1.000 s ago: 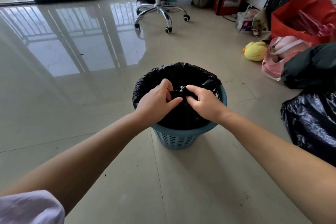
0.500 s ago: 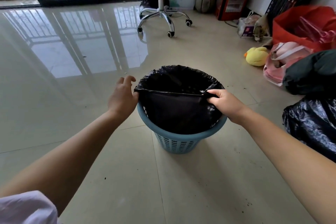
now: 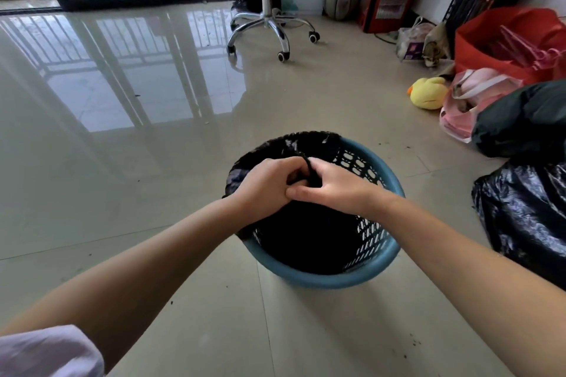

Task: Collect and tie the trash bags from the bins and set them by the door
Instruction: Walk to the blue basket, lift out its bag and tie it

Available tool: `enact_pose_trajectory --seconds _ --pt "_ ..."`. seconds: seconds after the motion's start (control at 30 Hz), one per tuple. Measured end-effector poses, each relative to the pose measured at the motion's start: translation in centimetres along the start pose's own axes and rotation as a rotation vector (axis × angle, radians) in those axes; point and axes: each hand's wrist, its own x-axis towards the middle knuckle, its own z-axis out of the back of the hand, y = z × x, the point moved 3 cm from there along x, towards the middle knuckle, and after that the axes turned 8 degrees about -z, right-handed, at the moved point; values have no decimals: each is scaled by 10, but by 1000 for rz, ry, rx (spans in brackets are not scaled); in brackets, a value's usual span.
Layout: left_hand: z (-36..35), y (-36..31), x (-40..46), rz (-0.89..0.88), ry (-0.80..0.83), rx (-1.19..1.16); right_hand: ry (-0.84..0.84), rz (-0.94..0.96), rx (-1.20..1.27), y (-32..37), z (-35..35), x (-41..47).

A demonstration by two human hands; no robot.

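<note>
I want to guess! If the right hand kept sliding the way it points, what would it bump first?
Probably the left hand. The right hand points left, both already pinching the black bag over the blue bin, seemingly touching.

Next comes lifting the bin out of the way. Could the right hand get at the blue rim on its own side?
Probably yes: the right hand now grips the trash bag, but the basket's right rim lies bare close by.
</note>
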Motion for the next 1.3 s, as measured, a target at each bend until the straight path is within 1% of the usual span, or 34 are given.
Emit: enact_pose_trajectory --seconds 0.07,0.13,0.17,0.2,0.27,0.3,0.37,0.43,0.47,0.53,0.57,0.6,0.67,0.7,0.73,0.77,0.8,0.83,0.87,0.9,0.93,0.97,1.03,1.07,1.1,1.13,1.17,1.2,1.23,1.27,1.3 --pt "1 6 2 103 16 -132 -12 -6 45 -6 10 1" --pt "5 12 5 173 95 -208 6 -35 47 -14 16 2" --pt "7 15 5 189 166 -191 -5 -45 12 -19 19 3" --pt "8 18 4 195 250 -122 -31 -52 -41 -23 22 4" --pt "11 25 2 214 362 104 -53 -97 -138 -29 28 3" --pt "14 31 1 232 346 223 -25 -133 -164 -32 30 2" --pt "24 42 -3 282 220 415 89 -218 -126 -41 35 -1" --pt "37 60 -7 348 96 489 186 -298 -8 -53 38 -4" --pt "45 68 -10 390 43 473 171 -330 6 -59 41 -3" --pt "56 79 -13 447 -68 423 19 -377 -10 -69 45 2" --pt "59 79 -13 441 -121 389 -103 -374 -3 -71 48 5" --pt "60 75 -9 397 -175 330 -222 -366 59 -71 50 9" --pt "56 51 1 225 -252 133 -400 -322 235 -64 51 14" --pt "52 35 6 115 -243 58 -448 -277 316 -56 50 14" --pt "45 18 9 6 -202 15 -448 -226 370 -47 48 15" --pt "35 5 11 -74 -138 7 -391 -170 389 -36 43 14" --pt "24 -8 11 -118 -63 15 -286 -126 369 -27 35 13" --pt "13 -14 10 -125 -8 18 -153 -101 331 -20 27 11" --pt "5 -18 10 -104 30 -4 -19 -92 299 -16 20 8" --pt "-1 -18 9 -48 51 -78 96 -108 302 -13 14 4" --pt "-3 -17 7 30 64 -218 171 -126 312 -13 11 0" --pt "-4 -16 5 116 81 -380 199 -125 280 -14 11 -4" --pt "-5 -14 3 224 167 -598 142 -102 115 -15 14 -8" --pt "-6 -14 2 235 216 -626 100 -90 44 -16 15 -7" --pt "-7 -15 3 220 245 -595 58 -66 -9 -15 14 -7" --pt "-7 -16 4 191 230 -526 0 -37 -67 -15 14 -5" --pt "-5 -14 6 171 161 -442 -59 -13 -134 -16 15 -2" --pt "-2 -10 10 165 56 -357 -96 11 -179 -16 17 -1" --pt "3 -5 14 176 -51 -274 -96 30 -187 -14 18 -2" --pt "7 2 16 188 -111 -205 -65 42 -193 -12 19 -3" --pt "7 10 17 194 -92 -134 -12 50 -202 -9 18 -5"
